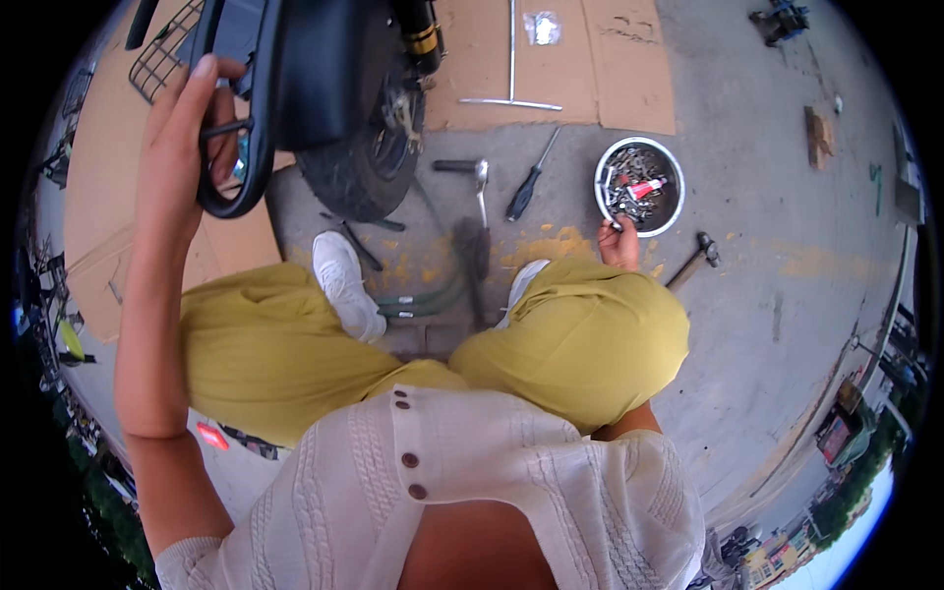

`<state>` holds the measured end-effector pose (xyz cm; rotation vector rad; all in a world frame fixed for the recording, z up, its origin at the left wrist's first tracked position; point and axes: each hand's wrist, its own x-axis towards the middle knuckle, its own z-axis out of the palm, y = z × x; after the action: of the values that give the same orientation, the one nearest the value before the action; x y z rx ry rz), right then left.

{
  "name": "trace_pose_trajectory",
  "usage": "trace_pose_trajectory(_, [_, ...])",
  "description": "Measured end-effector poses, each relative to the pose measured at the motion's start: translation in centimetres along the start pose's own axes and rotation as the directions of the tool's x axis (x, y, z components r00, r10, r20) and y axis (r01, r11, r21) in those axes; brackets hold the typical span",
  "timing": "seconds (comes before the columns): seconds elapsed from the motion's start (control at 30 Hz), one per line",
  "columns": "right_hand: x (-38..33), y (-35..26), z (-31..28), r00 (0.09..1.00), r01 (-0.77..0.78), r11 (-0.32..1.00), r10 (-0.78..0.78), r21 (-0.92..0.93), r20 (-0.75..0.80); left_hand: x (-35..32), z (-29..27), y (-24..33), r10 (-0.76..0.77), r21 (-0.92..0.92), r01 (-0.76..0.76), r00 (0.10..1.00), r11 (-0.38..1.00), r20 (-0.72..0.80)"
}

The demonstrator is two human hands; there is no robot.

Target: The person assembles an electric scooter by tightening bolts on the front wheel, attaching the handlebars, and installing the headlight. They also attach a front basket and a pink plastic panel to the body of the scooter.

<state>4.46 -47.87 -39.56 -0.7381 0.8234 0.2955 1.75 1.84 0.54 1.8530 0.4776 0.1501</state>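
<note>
My left hand is closed round the black grab rail at the rear of a two-wheeled vehicle. Beneath its black mudguard the tyre shows. My right hand reaches past my right knee to the near rim of a round metal bowl, its fingers curled over that edge. Bolts and other small metal parts fill much of the bowl, with a red and white tube on top. Whether a small part is also between those fingertips is hidden.
A ratchet wrench and a screwdriver lie ahead of my feet. A hammer is right of my knee. On the cardboard rest a T-handle wrench and a clear bag. A wooden block lies farther right.
</note>
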Motion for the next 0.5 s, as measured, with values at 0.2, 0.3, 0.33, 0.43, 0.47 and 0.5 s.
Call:
trace_pose_trajectory(0.2, [3.0, -2.1, 5.2, 0.995, -0.050, 0.991, 0.061, -0.126, 0.083, 0.3, 0.1, 0.0, -0.046, 0.018, 0.046, 0.999, 0.999, -0.001])
trace_pose_trajectory(0.3, [6.2, -4.0, 9.3, 0.979, -0.110, 0.980, 0.136, -0.166, 0.149, 0.4, 0.1, 0.2, -0.034, 0.042, 0.034, 0.999, 0.999, 0.000])
trace_pose_trajectory(0.33, [7.4, -4.6, 10.6, 0.973, -0.129, 0.976, 0.159, -0.177, 0.165, 0.4, 0.0, 0.2, -0.039, 0.041, 0.038, 0.999, 0.998, 0.008])
trace_pose_trajectory(0.43, [10.8, -6.3, 13.7, 0.976, -0.155, 0.959, 0.185, -0.238, 0.113, 0.4, 0.2, 0.6, -0.057, 0.051, 0.055, 0.998, 0.997, 0.024])
trace_pose_trajectory(0.47, [11.8, -6.4, 14.8, 0.978, -0.155, 0.953, 0.186, -0.260, 0.097, 0.3, 0.1, 0.6, -0.051, 0.062, 0.050, 0.999, 0.997, 0.015])
trace_pose_trajectory(0.5, [12.3, -6.4, 15.3, 0.975, -0.133, 0.958, 0.173, -0.255, 0.142, 0.2, 0.0, 0.6, -0.044, 0.072, 0.043, 0.999, 0.996, 0.009])
